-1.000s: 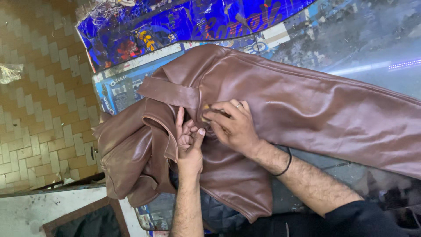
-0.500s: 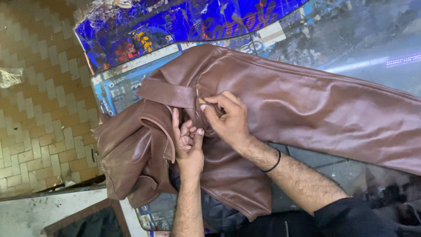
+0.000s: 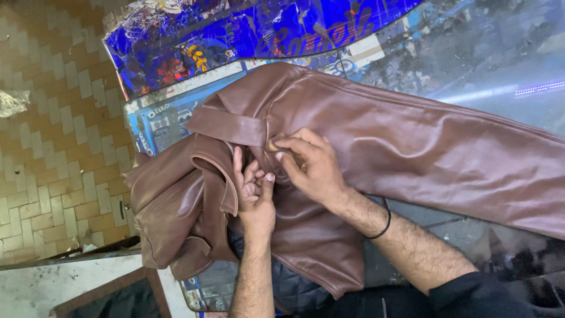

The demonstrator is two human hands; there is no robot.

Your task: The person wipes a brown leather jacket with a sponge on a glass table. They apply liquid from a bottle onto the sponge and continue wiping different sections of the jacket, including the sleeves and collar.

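We look down on a brown leather jacket (image 3: 412, 147) spread across a worktable (image 3: 500, 53), with 1 sleeve running off to the right and the bunched body and collar hanging over the table's left edge above a floor of small tan tiles (image 3: 53, 147). Our left hand (image 3: 254, 191) comes up from below and lies on the jacket near a folded edge, palm turned up, fingers (image 3: 238, 162) loosely curled and holding nothing that we can see; the fingertips rest against the leather beside a strap (image 3: 229, 125) that crosses the garment. Our right hand (image 3: 312, 165) comes in from the lower right, a thin black band (image 3: 382, 224) around its wrist, and presses down on the jacket just beside the left hand. Its thumb and first fingers are pinched narrowly together on a small yellowish object (image 3: 273, 145) at the leather's surface; we cannot tell what that object is. The 2 hands nearly touch. Under the jacket lies a sheet of clear plastic over printed blue paper (image 3: 159, 118), and a glossy blue printed sheet (image 3: 247, 35) lies along the far edge of the table. A crumpled bit of clear plastic (image 3: 12, 101) lies on the tiles at far left.
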